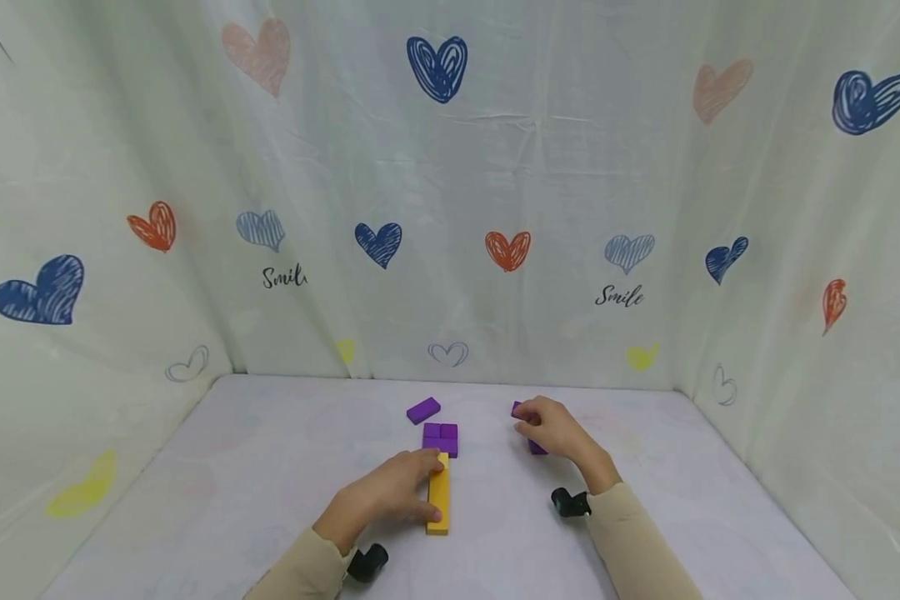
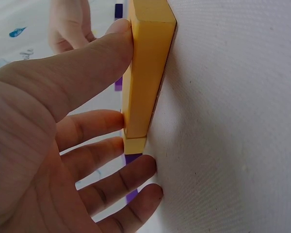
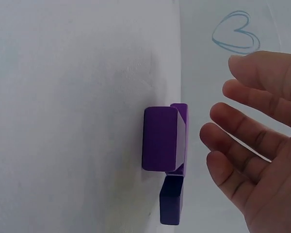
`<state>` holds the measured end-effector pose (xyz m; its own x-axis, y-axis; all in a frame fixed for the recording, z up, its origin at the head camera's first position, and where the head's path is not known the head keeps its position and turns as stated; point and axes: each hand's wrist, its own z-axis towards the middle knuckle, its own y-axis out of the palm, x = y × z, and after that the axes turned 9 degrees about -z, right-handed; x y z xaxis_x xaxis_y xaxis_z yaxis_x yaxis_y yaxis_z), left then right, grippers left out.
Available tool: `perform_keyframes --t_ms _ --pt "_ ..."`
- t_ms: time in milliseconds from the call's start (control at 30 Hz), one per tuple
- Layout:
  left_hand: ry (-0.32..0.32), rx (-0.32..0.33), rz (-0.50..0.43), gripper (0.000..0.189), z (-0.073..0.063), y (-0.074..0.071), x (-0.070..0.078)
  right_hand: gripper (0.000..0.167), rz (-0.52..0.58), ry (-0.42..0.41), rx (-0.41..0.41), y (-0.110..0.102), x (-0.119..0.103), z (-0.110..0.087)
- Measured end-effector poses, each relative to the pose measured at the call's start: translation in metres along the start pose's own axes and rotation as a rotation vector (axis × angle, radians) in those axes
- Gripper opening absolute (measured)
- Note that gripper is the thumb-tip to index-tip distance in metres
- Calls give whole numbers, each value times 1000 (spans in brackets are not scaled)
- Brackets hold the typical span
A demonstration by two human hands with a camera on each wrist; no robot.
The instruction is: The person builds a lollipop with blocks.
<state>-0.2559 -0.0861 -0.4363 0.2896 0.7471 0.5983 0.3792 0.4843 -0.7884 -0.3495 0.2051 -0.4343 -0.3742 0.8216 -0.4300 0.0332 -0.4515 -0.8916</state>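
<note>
A long yellow bar [image 1: 438, 500] lies lengthwise on the table in the head view. My left hand [image 1: 392, 487] rests on it, thumb near its close end and fingertips toward its far end. In the left wrist view, the thumb and two fairly straight fingers touch the bar [image 2: 148, 73], and a shorter yellow piece [image 2: 135, 145] shows beyond it. Just past the bar sits a square of purple blocks [image 1: 441, 447]. Over at the right, my right hand [image 1: 557, 429] hovers by loose purple blocks [image 1: 537, 447]. The right wrist view shows its fingers spread apart from the purple block [image 3: 160, 139].
Another purple block [image 1: 423, 410] lies at an angle behind the square. A white cloth covers the table [image 1: 270, 467]. A curtain [image 1: 450, 167] printed with hearts surrounds its back and sides. Small dark cameras are at both wrists.
</note>
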Motion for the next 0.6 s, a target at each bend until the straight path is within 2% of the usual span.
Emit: perform_keyframes --t_ms 300,600 --pt "24 6 10 67 -2 -1 0 22 -48 -5 41 -2 6 -3" --pt "23 14 13 67 -3 -1 1 25 -59 15 27 -4 11 -8"
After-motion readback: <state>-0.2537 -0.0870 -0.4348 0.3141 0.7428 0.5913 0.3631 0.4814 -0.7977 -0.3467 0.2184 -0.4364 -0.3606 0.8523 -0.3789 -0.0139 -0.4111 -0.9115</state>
